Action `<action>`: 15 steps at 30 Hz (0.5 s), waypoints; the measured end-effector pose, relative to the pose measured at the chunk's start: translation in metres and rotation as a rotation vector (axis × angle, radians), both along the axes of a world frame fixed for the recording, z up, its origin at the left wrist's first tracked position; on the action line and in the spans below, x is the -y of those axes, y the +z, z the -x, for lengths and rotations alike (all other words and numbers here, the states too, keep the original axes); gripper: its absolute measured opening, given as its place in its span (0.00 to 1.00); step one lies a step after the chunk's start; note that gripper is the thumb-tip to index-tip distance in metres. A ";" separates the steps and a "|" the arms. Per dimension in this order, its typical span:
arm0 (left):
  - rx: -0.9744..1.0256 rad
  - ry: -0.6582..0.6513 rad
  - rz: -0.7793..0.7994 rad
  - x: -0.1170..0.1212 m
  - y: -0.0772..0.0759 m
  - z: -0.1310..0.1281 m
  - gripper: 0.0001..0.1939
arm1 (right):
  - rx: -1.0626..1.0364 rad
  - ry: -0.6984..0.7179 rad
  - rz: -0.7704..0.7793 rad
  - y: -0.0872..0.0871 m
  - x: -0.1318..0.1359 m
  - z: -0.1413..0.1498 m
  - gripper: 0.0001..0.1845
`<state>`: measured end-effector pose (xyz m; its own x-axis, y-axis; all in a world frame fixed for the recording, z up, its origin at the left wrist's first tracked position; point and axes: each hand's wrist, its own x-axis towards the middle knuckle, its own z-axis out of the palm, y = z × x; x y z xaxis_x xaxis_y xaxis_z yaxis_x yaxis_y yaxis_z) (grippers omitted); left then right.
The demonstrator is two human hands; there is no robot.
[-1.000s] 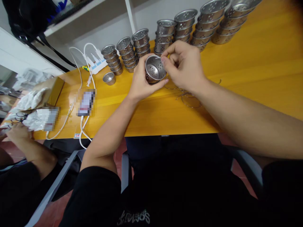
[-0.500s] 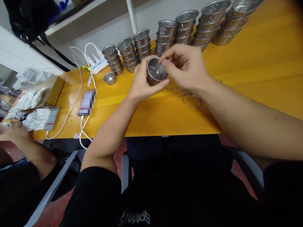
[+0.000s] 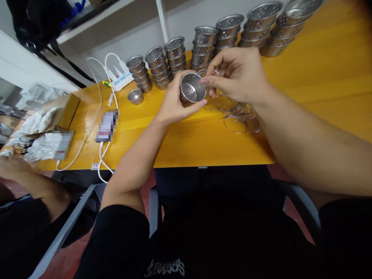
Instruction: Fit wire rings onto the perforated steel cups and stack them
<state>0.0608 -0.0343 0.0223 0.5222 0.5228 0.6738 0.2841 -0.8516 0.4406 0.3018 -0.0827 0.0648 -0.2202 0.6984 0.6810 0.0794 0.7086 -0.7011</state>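
My left hand (image 3: 174, 100) is wrapped round a small perforated metal cup (image 3: 191, 90), its mouth tilted up towards me. At the cup's upper right rim, my right hand (image 3: 235, 73) pinches a thin curved wire (image 3: 201, 71), and one end of the wire reaches the rim. Whether that end passes through a hole I cannot tell. A loose heap of bent wires (image 3: 241, 118) lies on the yellow table (image 3: 186, 147) under my right wrist.
Several stacks of perforated cups (image 3: 200, 48) line the back of the table. One single cup (image 3: 135, 97) stands at their left end. Further left are a power strip (image 3: 122, 80), a phone (image 3: 107, 126) and white cables. A co-worker's hand (image 3: 14, 166) is by plastic bags at far left.
My right hand has drawn slightly up and to the right from the cup's rim, and the wire in its fingers now shows. The left hand and cup stay nearly in place.
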 end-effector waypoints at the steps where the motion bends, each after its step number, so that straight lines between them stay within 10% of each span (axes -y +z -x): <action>1: 0.004 0.012 -0.005 -0.002 -0.001 -0.001 0.50 | -0.015 -0.034 -0.003 0.000 0.000 0.001 0.41; 15: 0.422 0.133 0.268 -0.052 -0.018 0.036 0.51 | -0.060 -0.057 0.023 -0.041 -0.029 -0.006 0.43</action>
